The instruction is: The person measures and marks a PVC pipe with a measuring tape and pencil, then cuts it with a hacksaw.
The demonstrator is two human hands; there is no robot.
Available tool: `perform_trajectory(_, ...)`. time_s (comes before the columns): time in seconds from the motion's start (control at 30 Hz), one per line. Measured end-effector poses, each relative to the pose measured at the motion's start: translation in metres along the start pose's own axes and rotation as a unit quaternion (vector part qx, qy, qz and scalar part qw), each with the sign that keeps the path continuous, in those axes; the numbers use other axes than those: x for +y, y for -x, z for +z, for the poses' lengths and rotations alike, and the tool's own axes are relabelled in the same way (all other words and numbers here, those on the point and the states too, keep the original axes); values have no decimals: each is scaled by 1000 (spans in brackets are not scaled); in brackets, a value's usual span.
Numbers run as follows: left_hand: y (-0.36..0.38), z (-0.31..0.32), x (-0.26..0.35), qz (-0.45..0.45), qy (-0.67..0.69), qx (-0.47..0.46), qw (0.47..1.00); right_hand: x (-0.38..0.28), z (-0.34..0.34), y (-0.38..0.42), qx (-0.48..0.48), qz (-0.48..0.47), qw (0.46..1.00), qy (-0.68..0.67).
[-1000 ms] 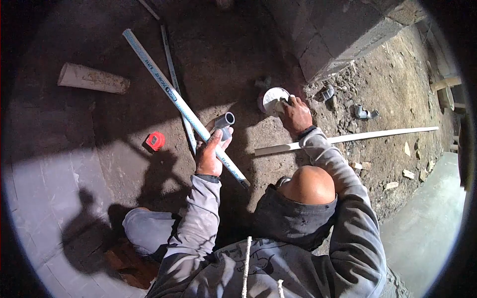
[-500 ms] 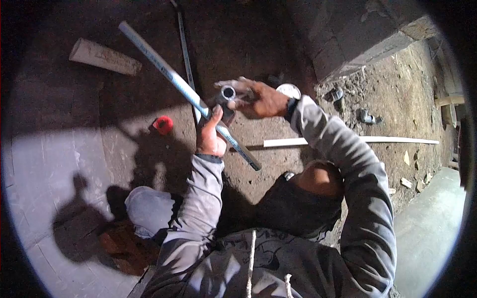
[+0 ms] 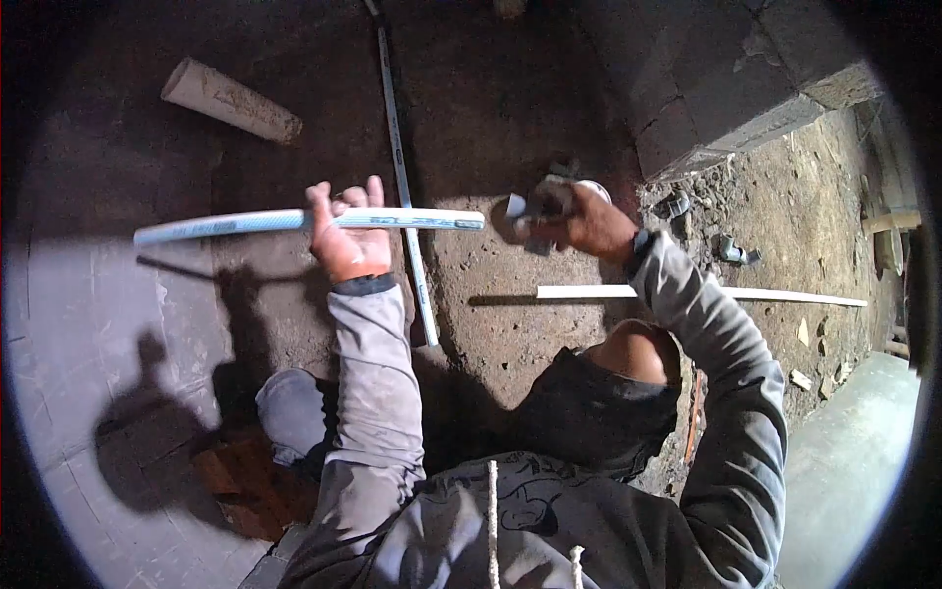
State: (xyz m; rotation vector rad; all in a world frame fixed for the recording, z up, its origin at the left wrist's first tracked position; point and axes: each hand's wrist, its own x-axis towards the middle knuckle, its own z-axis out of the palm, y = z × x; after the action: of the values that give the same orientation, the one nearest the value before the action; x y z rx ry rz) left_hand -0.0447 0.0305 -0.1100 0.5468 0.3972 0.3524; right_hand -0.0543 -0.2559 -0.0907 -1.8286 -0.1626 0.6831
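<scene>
My left hand (image 3: pixel 351 240) is wrapped around a pale blue-white plastic pipe (image 3: pixel 240 223), which lies nearly level across the palm. The pipe's right end points toward my right hand (image 3: pixel 597 224). That hand grips a grey pipe fitting (image 3: pixel 516 206), blurred by motion, with a gap between it and the pipe's end. Under the held pipe, a second long printed pipe (image 3: pixel 400 167) rests on the dirt floor.
A thick dirty pipe piece (image 3: pixel 231 101) lies at upper left. On the right are a white strip (image 3: pixel 589 292), a loose grey fitting (image 3: pixel 731 249) and rubble beside a concrete block edge (image 3: pixel 756 133). A brick (image 3: pixel 250 481) sits near my knee.
The held pipe has swung from a steep slant to nearly level and moved left with my left hand. My right hand has drawn away to the right with the fitting.
</scene>
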Motion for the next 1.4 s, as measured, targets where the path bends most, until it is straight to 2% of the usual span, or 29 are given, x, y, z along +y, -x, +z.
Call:
perform_trajectory(0.07,-5,8,12,22,22,2,1000,1,10,13,18,13,1000,-14)
perform_trajectory(0.13,-3,19,21,30,36,5,999,-2,15,12,-3,-17,1000,-5)
perform_trajectory(0.27,11,44,24,70,-11,2,997,-2,22,7,-11,-29,999,29)
perform_trajectory(0.33,13,45,23,71,-22,-6,997,0,27,4,7,-112,994,12)
perform_trajectory(0.4,16,48,22,64,-24,-15,998,-8,24,4,-10,-114,993,29)
perform_trajectory(0.47,21,52,19,63,-26,-13,998,-13,25,7,-22,-158,986,40)
perform_trajectory(0.6,24,55,17,75,-24,-8,997,-10,26,9,-10,-146,989,18)
perform_trajectory(0.67,26,57,17,77,-25,-10,997,-8,29,10,54,-190,980,37)
perform_trajectory(0.87,26,58,20,79,-30,-13,996,-12,24,8,-20,-146,989,7)
perform_trajectory(0.97,25,56,20,75,-26,0,997,-16,24,9,-26,-168,985,3)
perform_trajectory(1.2,30,62,21,84,-23,-1,996,-24,25,11,-29,-149,988,-3)
perform_trajectory(1.27,32,65,23,84,-28,-10,996,-18,29,7,19,-208,977,43)
perform_trajectory(1.33,35,67,24,84,-33,-16,996,-15,30,3,2,-214,975,52)
perform_trajectory(1.4,37,70,26,69,-8,-47,996,-14,34,4,47,-248,962,105)
